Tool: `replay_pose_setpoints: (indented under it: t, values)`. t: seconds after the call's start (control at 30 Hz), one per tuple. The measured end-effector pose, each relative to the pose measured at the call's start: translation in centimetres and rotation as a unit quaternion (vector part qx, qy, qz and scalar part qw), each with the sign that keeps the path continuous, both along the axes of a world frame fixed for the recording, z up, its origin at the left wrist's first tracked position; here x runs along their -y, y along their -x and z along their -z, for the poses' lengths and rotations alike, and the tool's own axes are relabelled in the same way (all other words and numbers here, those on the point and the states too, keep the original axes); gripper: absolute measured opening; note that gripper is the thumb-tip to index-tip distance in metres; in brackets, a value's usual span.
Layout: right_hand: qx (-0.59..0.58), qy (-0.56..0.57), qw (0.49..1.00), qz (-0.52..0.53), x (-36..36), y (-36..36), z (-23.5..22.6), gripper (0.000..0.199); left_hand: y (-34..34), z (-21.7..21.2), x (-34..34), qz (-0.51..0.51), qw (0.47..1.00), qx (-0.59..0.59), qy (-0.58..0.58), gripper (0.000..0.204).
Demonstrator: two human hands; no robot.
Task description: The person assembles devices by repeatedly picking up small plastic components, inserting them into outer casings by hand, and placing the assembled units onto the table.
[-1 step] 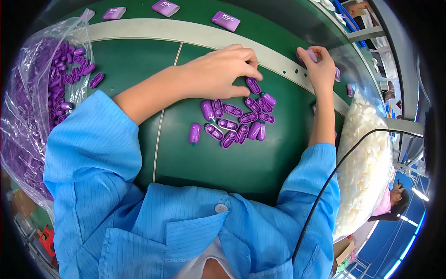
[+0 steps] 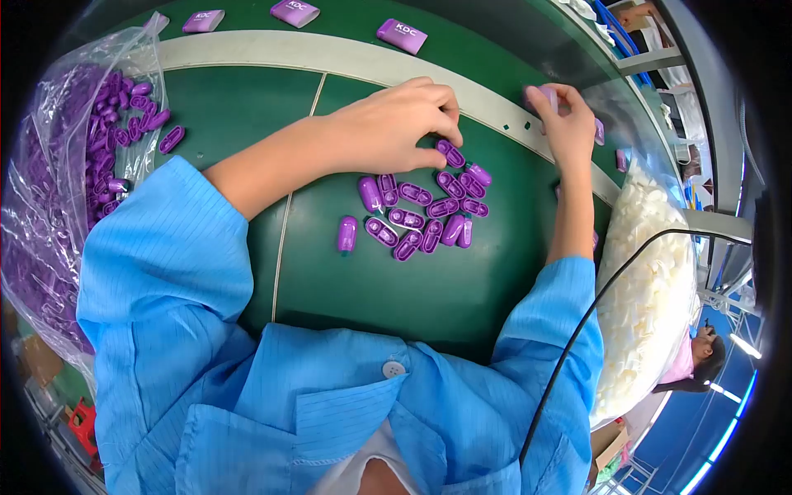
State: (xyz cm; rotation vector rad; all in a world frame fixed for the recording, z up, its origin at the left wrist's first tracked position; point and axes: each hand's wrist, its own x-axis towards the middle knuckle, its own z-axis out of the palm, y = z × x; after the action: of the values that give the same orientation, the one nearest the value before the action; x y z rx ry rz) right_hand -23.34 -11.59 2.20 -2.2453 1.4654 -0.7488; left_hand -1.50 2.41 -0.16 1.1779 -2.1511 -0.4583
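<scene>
My left hand (image 2: pixel 400 124) reaches over the green work surface with its fingers curved and apart. Its thumb and fingertips are right by one purple oval shell (image 2: pixel 450 154) at the top of a small pile. That shell shows its hollow side. Several more purple shells (image 2: pixel 414 194) lie below it, some hollow side up, others rounded side up with a dark green tip. At the far right, my right hand (image 2: pixel 568 128) pinches a light purple case (image 2: pixel 550 97) between thumb and fingers, partly hidden by them, beyond the pale strip.
A clear plastic bag (image 2: pixel 62 190) full of purple shells stands at the left. Several light purple cases (image 2: pixel 402 36) are spaced along the far green band, beyond the curved pale strip (image 2: pixel 272 51). At the right is a bag of cream-coloured pieces (image 2: pixel 648 289), with a black cable (image 2: pixel 606 289) crossing beside it.
My right hand and the light purple case have shifted very slightly, and more of the case shows left of the thumb. My left hand has barely moved.
</scene>
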Motion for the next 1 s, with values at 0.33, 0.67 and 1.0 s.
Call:
replay_pose_setpoints:
  t: [0.33,0.67,1.0]
  values:
    - [0.330,-0.330,0.867,-0.177,-8.7,-3.8,0.0,0.025,-1.2,-0.1,-0.3,-0.068,0.909,-0.350,-0.216,0.021]
    - [0.367,-0.335,0.854,-0.154,-9.6,-4.1,0.4,0.027,-0.5,-0.4,-1.0,-0.104,0.889,-0.375,-0.240,0.028]
    - [0.350,-0.224,0.897,-0.148,-10.9,-4.5,0.4,0.027,2.3,-0.5,-3.0,-0.198,0.974,-0.097,0.054,0.032]
